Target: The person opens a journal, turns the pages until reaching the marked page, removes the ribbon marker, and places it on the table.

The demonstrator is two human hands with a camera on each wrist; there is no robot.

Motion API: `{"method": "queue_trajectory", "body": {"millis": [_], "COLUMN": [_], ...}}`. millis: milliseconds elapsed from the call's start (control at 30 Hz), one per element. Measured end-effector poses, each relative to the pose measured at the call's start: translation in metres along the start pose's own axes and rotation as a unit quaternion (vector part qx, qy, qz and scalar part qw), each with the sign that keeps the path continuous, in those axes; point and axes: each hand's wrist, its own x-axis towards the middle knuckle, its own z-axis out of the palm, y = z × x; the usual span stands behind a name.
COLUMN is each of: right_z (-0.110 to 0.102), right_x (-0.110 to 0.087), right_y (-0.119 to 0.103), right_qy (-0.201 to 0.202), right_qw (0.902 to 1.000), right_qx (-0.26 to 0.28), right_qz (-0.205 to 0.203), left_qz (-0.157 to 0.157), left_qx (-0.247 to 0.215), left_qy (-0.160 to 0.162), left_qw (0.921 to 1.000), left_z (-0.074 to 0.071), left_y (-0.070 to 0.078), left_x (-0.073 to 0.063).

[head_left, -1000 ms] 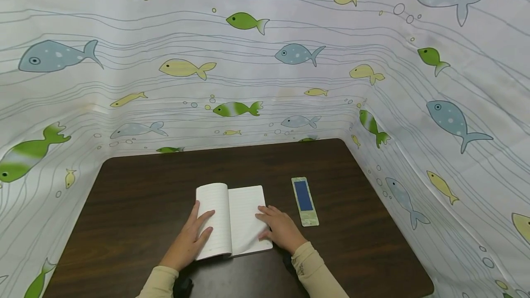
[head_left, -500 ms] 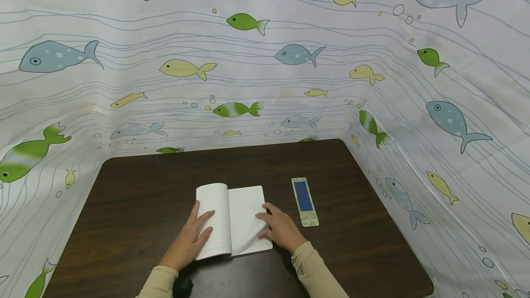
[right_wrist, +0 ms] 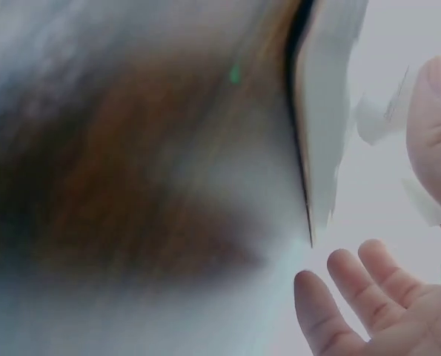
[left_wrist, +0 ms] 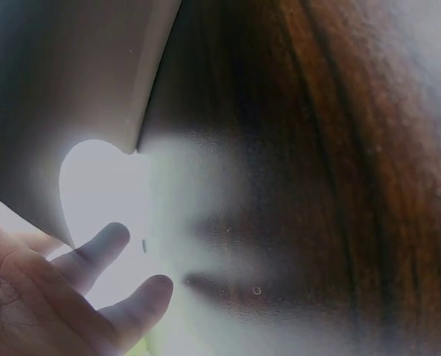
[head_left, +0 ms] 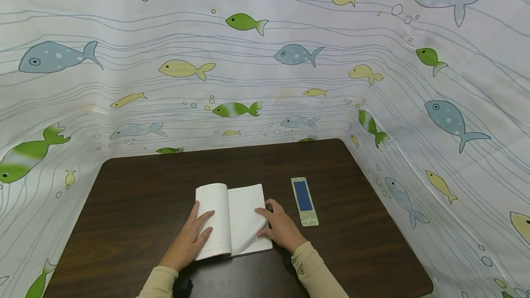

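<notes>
The left grip (head_left: 190, 236) is spread wide, flat on the left page of an open notebook (head_left: 247, 203), its thumb and fingers apart. The right grip (head_left: 282, 229) is partly open at the notebook's right edge, thumb and forefinger apart with the right page buckled beside them; I cannot tell whether it pinches that page. Ruled lines show between the two grips. Behind the right grip, a sleeve (head_left: 316, 270) bears a dark mark (head_left: 301, 268) too small to read. Right of that grip on the worktop (head_left: 145, 197) lies a pale-green phone-shaped item (head_left: 305, 201) with a blue panel.
</notes>
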Motion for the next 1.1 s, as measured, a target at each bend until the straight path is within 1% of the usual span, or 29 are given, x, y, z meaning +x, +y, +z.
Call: {"method": "queue_trajectory", "body": {"millis": [100, 200, 667, 867, 1000, 1100], "right_z": [-0.001, -0.002, -0.009, -0.012, -0.014, -0.017], "right_x": [0.000, 0.001, 0.001, 0.001, 0.001, 0.002], "right_y": [-0.001, -0.002, -0.003, -0.005, -0.006, -0.008], "right_qy": [-0.013, -0.024, -0.056, -0.073, -0.075, -0.068], "right_qw": [0.9997, 0.9993, 0.9976, 0.9955, 0.9933, 0.9897], "right_qx": [0.016, 0.026, 0.040, 0.059, 0.085, 0.122], "right_qz": [0.009, 0.008, 0.007, 0.013, 0.021, 0.030], "left_qz": [-0.001, -0.004, -0.010, -0.013, -0.012, -0.012], "left_qx": [-0.002, -0.002, -0.002, -0.002, -0.001, 0.000], "left_qy": [-0.001, -0.003, -0.008, -0.009, -0.008, -0.007], "left_qw": [1.0000, 1.0000, 0.9999, 0.9999, 0.9999, 0.9999], "left_z": [0.000, 0.000, -0.001, -0.001, -0.001, -0.001], "left_y": [0.000, 0.000, 0.001, 0.001, 0.002, 0.001], "left_x": [0.000, 0.000, 0.000, 0.001, 0.000, 0.000]}}
